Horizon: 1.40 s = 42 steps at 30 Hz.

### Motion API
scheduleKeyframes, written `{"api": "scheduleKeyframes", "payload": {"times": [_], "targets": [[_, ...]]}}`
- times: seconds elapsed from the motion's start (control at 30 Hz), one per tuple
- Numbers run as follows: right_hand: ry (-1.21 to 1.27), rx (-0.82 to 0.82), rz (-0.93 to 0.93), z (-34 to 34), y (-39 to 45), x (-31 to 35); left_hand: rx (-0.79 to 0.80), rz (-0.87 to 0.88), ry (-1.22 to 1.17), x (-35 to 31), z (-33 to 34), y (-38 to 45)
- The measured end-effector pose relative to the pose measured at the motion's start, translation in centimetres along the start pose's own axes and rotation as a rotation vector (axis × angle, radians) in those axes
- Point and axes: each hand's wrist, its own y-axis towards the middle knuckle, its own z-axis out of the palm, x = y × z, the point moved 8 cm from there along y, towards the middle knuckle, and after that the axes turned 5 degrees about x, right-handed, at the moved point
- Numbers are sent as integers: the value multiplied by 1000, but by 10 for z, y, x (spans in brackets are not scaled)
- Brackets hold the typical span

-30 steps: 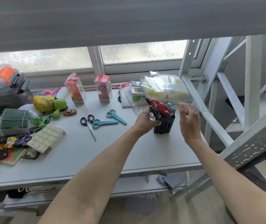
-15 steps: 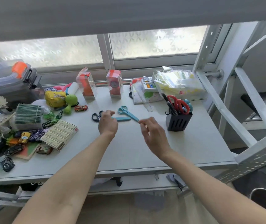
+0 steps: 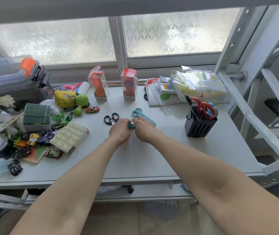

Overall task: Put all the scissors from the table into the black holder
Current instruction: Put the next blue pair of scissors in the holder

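Since half a second ago both hands have been brought together over a teal pair of scissors (image 3: 131,126), so another pickup is judged under way. Left hand (image 3: 119,132) and right hand (image 3: 143,128) are curled down on it; whether either grip is closed cannot be told. Beyond the left fingertips lie black scissors (image 3: 111,118); beyond the right, blue scissors (image 3: 143,116). Well right stands the black holder (image 3: 200,127), already stocked.

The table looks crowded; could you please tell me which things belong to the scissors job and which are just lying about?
Belongs to the job:
black-handled scissors
teal scissors
second teal scissors, between both hands
black holder, already holding scissors

Just lying about:
toy cars
green toy
staple boxes
clear gift boxes
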Motion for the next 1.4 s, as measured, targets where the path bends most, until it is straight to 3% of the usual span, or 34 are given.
{"api": "scheduleKeyframes", "payload": {"times": [0.33, 0.53, 0.63, 0.73, 1.13, 1.23, 1.4], "targets": [[26, -94, 14, 7, -46, -13, -13, 114, 322, -30, 3, -23], [45, -251, -22, 3, -86, -36, 92, 153, -55, -50, 13, -36], [96, -371, -47, -3, -113, -55, 240, 191, -369, -75, 17, -49], [184, -494, -58, -10, -144, -80, 334, 287, -511, -113, 19, -62], [722, -1156, 255, -106, -240, -201, 160, 275, -498, -180, 42, -34], [760, -1159, 254, -136, -225, -214, 116, 275, -469, -193, 45, -22], [733, -932, 255, -149, -179, -220, 49, 298, -442, -207, 40, -12]]}}
